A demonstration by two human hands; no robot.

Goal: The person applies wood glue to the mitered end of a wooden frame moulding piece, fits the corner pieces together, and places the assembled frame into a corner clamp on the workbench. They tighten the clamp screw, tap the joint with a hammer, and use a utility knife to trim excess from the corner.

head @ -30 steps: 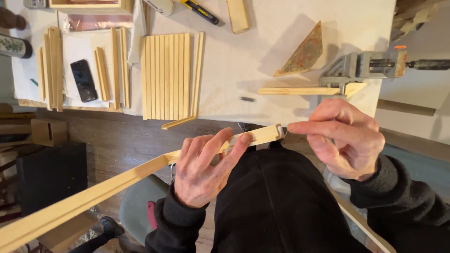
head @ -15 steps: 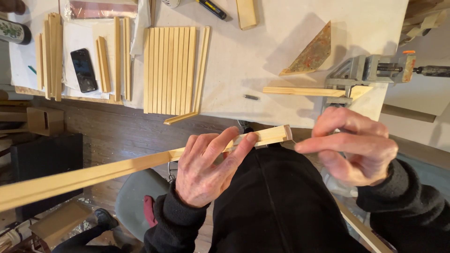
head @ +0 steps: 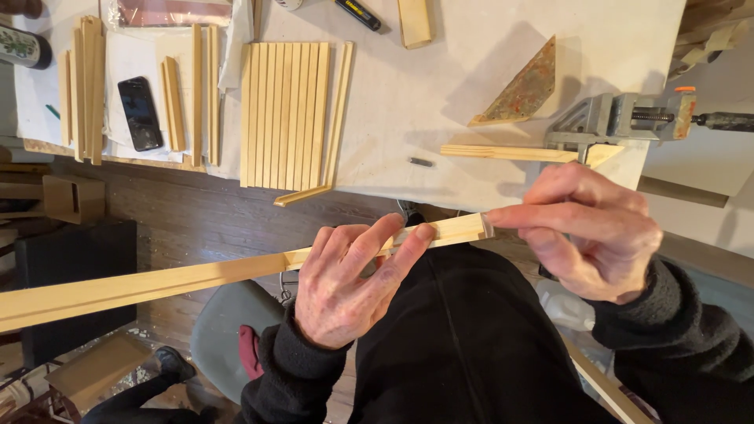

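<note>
The left hand (head: pixel 345 286) grips a long wooden moulding strip (head: pixel 196 276) held near the worktop (head: pixel 440 86), its right end pinched by the right hand (head: pixel 597 228), beyond which a corner clamp (head: pixel 605 122) holds a wooden piece (head: pixel 503 151).

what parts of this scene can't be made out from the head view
- Long wooden strip: its far end is cut off by the left frame edge.
- Left hand: its fingers cover part of the strip, so the grip beneath is hidden.
- Right hand: its fingertips hide the strip's end face.
- Corner clamp: its handle runs past the right edge.
</note>
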